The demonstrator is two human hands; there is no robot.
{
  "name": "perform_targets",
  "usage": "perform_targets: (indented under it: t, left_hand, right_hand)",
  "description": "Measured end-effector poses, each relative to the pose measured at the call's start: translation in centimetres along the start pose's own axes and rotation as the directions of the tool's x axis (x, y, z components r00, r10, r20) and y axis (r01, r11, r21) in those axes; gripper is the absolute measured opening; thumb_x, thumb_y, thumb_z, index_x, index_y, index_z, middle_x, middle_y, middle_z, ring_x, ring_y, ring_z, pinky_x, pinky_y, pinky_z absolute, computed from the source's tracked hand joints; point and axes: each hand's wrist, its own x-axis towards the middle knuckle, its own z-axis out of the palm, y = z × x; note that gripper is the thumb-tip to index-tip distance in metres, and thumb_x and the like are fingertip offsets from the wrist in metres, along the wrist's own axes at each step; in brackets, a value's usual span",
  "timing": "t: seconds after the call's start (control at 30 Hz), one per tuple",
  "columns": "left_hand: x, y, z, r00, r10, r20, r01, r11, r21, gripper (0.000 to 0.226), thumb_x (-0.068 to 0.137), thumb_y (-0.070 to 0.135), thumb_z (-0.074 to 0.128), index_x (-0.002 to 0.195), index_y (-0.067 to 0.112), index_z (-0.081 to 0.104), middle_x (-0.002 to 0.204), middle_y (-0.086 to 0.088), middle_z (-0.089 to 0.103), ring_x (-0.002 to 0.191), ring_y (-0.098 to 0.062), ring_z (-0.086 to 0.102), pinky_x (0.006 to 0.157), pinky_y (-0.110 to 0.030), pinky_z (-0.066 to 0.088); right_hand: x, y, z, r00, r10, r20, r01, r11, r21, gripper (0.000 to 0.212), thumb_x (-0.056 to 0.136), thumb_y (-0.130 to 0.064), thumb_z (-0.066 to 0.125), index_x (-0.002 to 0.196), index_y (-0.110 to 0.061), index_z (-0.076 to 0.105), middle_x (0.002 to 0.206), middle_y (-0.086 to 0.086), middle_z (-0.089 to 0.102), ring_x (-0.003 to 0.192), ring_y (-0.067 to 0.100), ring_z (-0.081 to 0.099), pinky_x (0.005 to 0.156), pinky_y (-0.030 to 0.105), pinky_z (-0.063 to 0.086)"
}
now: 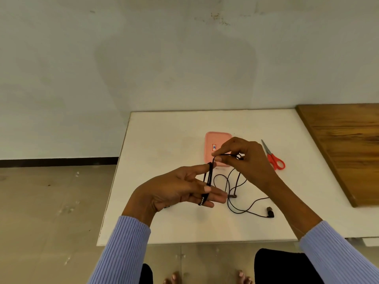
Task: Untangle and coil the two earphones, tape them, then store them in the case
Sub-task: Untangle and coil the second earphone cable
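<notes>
The white table point(164, 140) has bare room left of the pink case point(213, 140), out to its left edge; right of the case lie red-handled scissors point(273, 158), and beyond them a wooden board point(344, 144) overlaps the tabletop. In front of the case, the left hand point(174, 191) is spread open, fingers extended, with black earphone cable point(209, 177) looped around them from index to lower fingers. The right hand point(244, 158) pinches the cable between thumb and fingertips, just before the case. Loose cable trails onto the table nearer the person than the case, ending in an earbud point(270, 212). A pale wall and grey floor surround the table.
</notes>
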Motion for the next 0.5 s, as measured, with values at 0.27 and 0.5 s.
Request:
perform_targets:
  t: [0.27,0.5]
  left_hand:
    - [-0.8,0.3,-0.8,0.991,0.091,0.097,-0.081,0.991,-0.104,0.051,0.09,0.001,0.045,0.137,0.022,0.039,0.116,-0.022,0.064,0.109,-0.029,0.064,0.088,-0.034,0.053]
    - [-0.7,0.6,-0.3,0.974,0.225,0.03,-0.207,0.937,-0.281,0.043,0.089,0.0,0.047,0.127,0.019,0.051,0.116,-0.026,0.063,0.11,-0.031,0.063,0.082,-0.031,0.054]
  right_hand:
    - [-0.3,-0.5,0.4,0.986,0.15,0.068,-0.159,0.972,0.172,0.012,0.083,-0.02,0.067,0.086,-0.029,0.073,0.08,-0.015,0.073,0.068,0.005,0.058,0.055,0.013,0.045]
    - [-0.6,-0.7,1.5,0.989,0.125,0.084,-0.135,0.982,0.133,0.031,0.085,-0.006,0.063,0.08,-0.037,0.068,0.076,-0.006,0.071,0.074,0.015,0.065,0.069,0.024,0.051]
